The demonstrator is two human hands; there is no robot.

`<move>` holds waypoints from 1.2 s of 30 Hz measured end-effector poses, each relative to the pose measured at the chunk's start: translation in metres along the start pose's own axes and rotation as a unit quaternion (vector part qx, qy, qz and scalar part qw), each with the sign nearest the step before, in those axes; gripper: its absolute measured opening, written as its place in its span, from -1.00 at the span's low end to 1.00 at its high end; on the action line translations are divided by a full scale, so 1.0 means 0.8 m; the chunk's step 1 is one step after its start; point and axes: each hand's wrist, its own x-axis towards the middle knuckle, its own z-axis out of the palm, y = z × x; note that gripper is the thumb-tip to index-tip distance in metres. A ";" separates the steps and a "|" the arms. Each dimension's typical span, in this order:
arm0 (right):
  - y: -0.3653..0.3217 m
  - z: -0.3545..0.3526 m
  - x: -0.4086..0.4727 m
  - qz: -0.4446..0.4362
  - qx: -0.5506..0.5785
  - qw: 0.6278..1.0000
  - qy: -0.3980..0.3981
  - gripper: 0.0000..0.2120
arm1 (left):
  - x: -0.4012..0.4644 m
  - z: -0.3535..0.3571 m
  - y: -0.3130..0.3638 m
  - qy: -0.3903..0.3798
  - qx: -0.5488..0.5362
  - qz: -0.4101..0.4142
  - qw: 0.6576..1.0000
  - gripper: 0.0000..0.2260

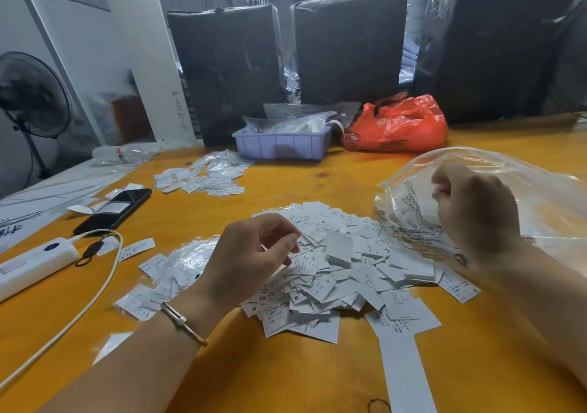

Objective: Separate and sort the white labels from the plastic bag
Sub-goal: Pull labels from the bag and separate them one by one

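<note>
Head camera, looking down on an orange table [317, 377].

Task items:
- Pile of white labels [343, 266], loose on the table centre, between the two hands; size marks XS, S, M and L are readable on several.
- Clear plastic bag [508, 196], printed with warning text, lying to the right of the pile, its mouth lifted toward the pile; a few labels show through the film.
- Second heap of white labels [203, 179], farther back on the left, well apart from the main pile.
- Small clear packets of labels [178, 266], just left of the main pile, beside the left wrist.
- Long white label strip [403, 368], running from the pile toward the near edge.

Hands:
- Left hand [251, 260], bracelet on the wrist, hovers over the pile's left edge; fingers loosely curled, thumb and forefinger near each other; whether they hold a label cannot be told.
- Right hand [476, 209], fingers curled, pinching the bag's upper film and holding it raised.

Other items:
- Black phone [117, 209], left, with a label lying on it.
- White power bank [35, 263] with a white cable [95, 295], at the left edge.
- Lilac plastic tray [282, 145] holding clear bags, at the back.
- Red plastic bag [397, 126], beside the tray on its right.
- Black wrapped bales [349, 47], upright behind the table.
- Standing fan [31, 94], far left.
</note>
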 end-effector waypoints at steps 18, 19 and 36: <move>-0.112 -0.027 -0.047 0.224 0.688 0.620 -0.304 -0.70 | 0.000 0.010 0.032 -0.124 -0.232 -0.087 0.961 -0.42; -0.111 -0.026 -0.047 0.227 0.692 0.609 -0.313 -0.70 | 0.000 0.010 0.032 -0.131 -0.226 -0.086 0.961 -0.44; -0.012 -0.024 0.000 -0.050 -0.010 0.997 0.051 -0.84 | 0.002 -0.001 0.019 -0.049 -0.232 -0.081 0.968 -0.85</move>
